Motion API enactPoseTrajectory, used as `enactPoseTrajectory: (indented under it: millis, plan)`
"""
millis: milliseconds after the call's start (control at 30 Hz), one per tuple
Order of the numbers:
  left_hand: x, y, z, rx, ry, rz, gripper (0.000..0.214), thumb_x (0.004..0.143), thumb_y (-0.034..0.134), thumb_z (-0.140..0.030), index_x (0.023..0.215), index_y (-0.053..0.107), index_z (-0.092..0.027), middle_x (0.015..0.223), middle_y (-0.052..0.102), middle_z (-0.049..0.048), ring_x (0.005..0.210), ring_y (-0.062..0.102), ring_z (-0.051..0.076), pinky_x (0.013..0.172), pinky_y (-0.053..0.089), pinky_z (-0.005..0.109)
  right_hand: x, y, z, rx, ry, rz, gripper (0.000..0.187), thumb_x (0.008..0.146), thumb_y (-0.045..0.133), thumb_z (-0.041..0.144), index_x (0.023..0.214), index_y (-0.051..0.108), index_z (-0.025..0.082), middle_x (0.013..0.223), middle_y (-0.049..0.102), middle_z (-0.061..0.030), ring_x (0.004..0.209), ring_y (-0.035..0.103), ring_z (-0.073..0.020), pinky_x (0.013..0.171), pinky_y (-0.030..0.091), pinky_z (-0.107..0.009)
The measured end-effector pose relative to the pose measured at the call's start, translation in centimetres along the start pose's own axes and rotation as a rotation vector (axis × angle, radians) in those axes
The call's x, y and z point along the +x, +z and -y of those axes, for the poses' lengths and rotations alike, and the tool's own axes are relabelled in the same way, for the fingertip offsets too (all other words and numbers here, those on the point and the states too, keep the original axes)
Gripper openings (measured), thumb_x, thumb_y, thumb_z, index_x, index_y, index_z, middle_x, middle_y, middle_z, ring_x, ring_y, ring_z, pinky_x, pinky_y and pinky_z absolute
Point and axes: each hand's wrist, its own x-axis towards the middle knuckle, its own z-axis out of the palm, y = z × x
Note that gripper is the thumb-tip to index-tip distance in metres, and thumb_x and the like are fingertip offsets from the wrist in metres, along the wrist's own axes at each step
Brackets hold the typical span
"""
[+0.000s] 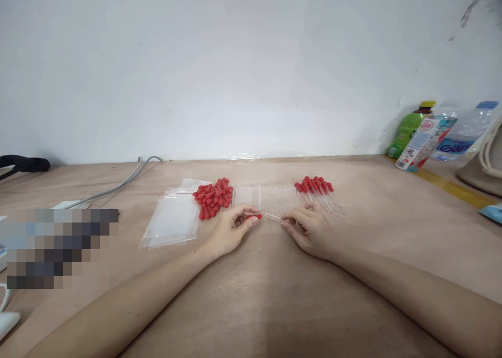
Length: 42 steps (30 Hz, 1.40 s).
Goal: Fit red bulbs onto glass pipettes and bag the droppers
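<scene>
From the head view, the only one, I take the row of clear tubes (270, 196) as my landmark. Just on its near side, the left hand (231, 231) is curled in, thumb and fingertips nearly together on one red bulb (255, 216). The right hand (311, 231), nearer the row's right end, has its fingers bent into a pinch on a single clear tube (273, 217), whose free end points at the bulb without touching it.

That gap looks to me like the touchy spot. Were the two brought together off line, the tube's end could skid off the bulb; pressed hard at a slant, so thin a tube might bend or crack. The right grip is only a pinch, so the tube could also slide back through it.

The fingers hang close to the row, and a careless knuckle might scatter it. Left of it, the loose red bulbs (214, 197) lie heaped against the plastic bags (170, 219) and could roll if nudged by the left wrist. Right of it, the bulb-topped tubes (318, 188) lie just behind the right hand, where a backward swing could knock them askew.
</scene>
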Motion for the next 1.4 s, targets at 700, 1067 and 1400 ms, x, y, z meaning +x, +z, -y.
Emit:
enactPoseTrajectory:
  millis: [700,1067,1400]
  plan:
    - [-0.6,0.2,-0.6,0.156,0.117,0.078,0.017,0.082,0.052,-0.029,0.088,0.063,-0.018,0.085,0.066,0.0016,0.077,0.059,0.015,0.070,0.046,0.026,0.2,-0.4,0.2,0.046,-0.114,0.147,0.019,0.087,0.041,0.024,0.082,0.058,0.018,0.067,0.058,0.0012,0.059,0.048,-0.0090,0.074,0.027,-0.030]
    - [-0.2,-0.1,-1.2,0.409,0.321,0.130,0.013,0.084,0.051,-0.023,0.086,0.063,-0.018,0.080,0.065,0.0001,0.074,0.058,0.012,0.069,0.043,0.024,0.8,-0.7,0.0,-0.080,-0.112,0.132,0.019,0.085,0.045,0.022,0.080,0.064,0.021,0.070,0.062,0.0011,0.062,0.051,-0.0092,0.075,0.023,-0.031]
    - [0.2,0.0,-1.8,0.563,0.395,0.079,0.013,0.082,0.054,-0.024,0.087,0.063,-0.016,0.078,0.065,0.0029,0.071,0.058,0.013,0.065,0.046,0.024,1.1,0.9,-0.5,-0.119,-0.138,0.074,0.025,0.087,0.037,0.023,0.076,0.058,0.015,0.066,0.059,-0.0014,0.060,0.048,-0.0115,0.067,0.027,-0.030]
